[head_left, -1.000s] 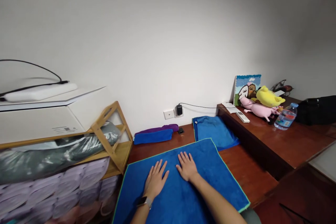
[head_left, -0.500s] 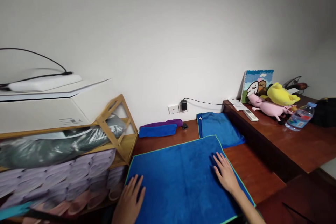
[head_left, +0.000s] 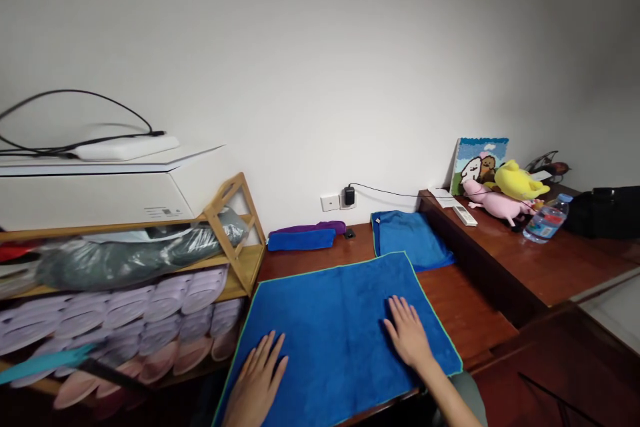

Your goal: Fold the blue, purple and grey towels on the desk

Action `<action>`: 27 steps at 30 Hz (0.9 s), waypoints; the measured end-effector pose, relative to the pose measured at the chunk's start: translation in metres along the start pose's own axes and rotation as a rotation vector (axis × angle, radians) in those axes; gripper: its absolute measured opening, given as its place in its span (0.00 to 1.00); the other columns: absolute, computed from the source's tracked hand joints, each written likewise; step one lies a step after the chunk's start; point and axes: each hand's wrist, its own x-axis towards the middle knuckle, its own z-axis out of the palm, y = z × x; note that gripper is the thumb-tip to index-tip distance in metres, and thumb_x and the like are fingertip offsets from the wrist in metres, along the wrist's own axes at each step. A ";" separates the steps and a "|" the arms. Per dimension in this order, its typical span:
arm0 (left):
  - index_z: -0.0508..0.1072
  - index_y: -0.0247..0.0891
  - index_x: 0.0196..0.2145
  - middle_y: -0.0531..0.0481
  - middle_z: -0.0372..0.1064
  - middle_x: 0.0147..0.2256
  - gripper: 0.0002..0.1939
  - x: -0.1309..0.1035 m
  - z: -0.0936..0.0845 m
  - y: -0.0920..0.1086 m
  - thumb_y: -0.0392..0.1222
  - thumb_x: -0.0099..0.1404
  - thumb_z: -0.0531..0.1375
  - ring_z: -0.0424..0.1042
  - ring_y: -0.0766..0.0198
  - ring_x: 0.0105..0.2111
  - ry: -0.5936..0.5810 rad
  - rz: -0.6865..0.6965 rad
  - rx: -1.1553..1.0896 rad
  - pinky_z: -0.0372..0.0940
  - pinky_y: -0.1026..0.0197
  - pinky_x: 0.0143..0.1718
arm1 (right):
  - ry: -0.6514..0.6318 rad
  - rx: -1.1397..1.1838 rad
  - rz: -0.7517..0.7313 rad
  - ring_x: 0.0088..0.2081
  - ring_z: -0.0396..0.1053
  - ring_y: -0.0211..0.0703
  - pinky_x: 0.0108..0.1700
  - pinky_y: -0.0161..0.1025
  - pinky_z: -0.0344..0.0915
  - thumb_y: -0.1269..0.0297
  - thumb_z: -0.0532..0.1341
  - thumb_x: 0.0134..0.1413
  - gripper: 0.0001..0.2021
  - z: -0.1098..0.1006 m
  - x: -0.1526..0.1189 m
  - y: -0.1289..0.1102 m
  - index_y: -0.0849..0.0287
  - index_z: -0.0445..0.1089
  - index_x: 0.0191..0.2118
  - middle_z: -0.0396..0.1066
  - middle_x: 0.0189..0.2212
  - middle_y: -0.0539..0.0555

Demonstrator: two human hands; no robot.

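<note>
Low, glossy, reddish-brown wooden table [head_left: 465, 307] against the wall, bearing a large, blue, green-edged plush cloth [head_left: 330, 333], spread nearly flat. Probably light, soft and limp, neither slippery nor fragile; best held at two corners to limit sagging. Upon or just above it, left hand [head_left: 256, 380] and right hand [head_left: 409, 333], well apart, palms down, fingers open, clamped on nothing. Compared with one second earlier: wider spacing between hands, dark wristwatch out of view.

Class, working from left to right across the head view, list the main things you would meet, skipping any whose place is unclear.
White box, left hand, black plug, right hand, cartoon picture, water bottle, black bag.
</note>
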 end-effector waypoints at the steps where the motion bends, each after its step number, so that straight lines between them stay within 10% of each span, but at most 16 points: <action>1: 0.64 0.48 0.72 0.48 0.60 0.73 0.31 0.013 0.002 0.019 0.58 0.77 0.48 0.59 0.51 0.73 0.008 0.024 -0.019 0.58 0.43 0.73 | -0.005 0.031 -0.060 0.78 0.44 0.52 0.78 0.55 0.44 0.44 0.42 0.77 0.34 0.002 0.010 -0.022 0.54 0.53 0.78 0.48 0.77 0.52; 4: 0.64 0.47 0.73 0.47 0.59 0.74 0.31 0.049 0.011 0.069 0.57 0.78 0.47 0.58 0.53 0.74 -0.018 0.061 -0.063 0.56 0.44 0.74 | -0.053 0.122 -0.223 0.78 0.43 0.49 0.78 0.53 0.42 0.46 0.42 0.78 0.33 0.014 0.038 -0.080 0.56 0.50 0.79 0.46 0.78 0.52; 7: 0.64 0.43 0.73 0.43 0.58 0.74 0.34 0.058 0.021 0.074 0.60 0.77 0.46 0.57 0.50 0.74 -0.052 -0.013 -0.044 0.54 0.40 0.74 | -0.094 0.137 -0.223 0.78 0.43 0.50 0.78 0.54 0.40 0.46 0.43 0.78 0.33 0.024 0.055 -0.088 0.55 0.51 0.79 0.47 0.78 0.54; 14: 0.63 0.32 0.72 0.32 0.63 0.71 0.40 -0.007 0.026 -0.035 0.58 0.73 0.40 0.56 0.41 0.74 0.067 -0.309 0.065 0.53 0.31 0.72 | -0.064 -0.055 0.131 0.78 0.43 0.53 0.78 0.57 0.41 0.50 0.44 0.76 0.33 -0.001 0.046 0.055 0.61 0.52 0.78 0.46 0.77 0.58; 17: 0.65 0.23 0.70 0.27 0.65 0.68 0.43 0.005 0.009 -0.040 0.59 0.73 0.39 0.57 0.38 0.73 0.111 -0.344 0.063 0.54 0.32 0.72 | 0.005 -0.066 0.168 0.78 0.45 0.54 0.77 0.56 0.43 0.52 0.43 0.77 0.33 -0.013 0.049 0.079 0.64 0.55 0.77 0.49 0.77 0.60; 22: 0.65 0.32 0.72 0.39 0.60 0.73 0.37 0.105 -0.009 0.026 0.57 0.77 0.41 0.57 0.49 0.74 0.142 -0.100 -0.032 0.51 0.45 0.75 | 0.061 0.019 -0.064 0.79 0.43 0.50 0.78 0.52 0.41 0.53 0.42 0.78 0.32 -0.013 0.092 -0.003 0.62 0.53 0.78 0.47 0.78 0.57; 27: 0.69 0.38 0.70 0.39 0.65 0.70 0.34 0.171 0.018 0.051 0.55 0.76 0.45 0.62 0.48 0.72 -0.007 -0.031 -0.029 0.53 0.41 0.73 | -0.057 0.108 -0.236 0.78 0.44 0.50 0.78 0.52 0.41 0.50 0.43 0.78 0.32 0.013 0.148 -0.083 0.60 0.52 0.78 0.48 0.77 0.56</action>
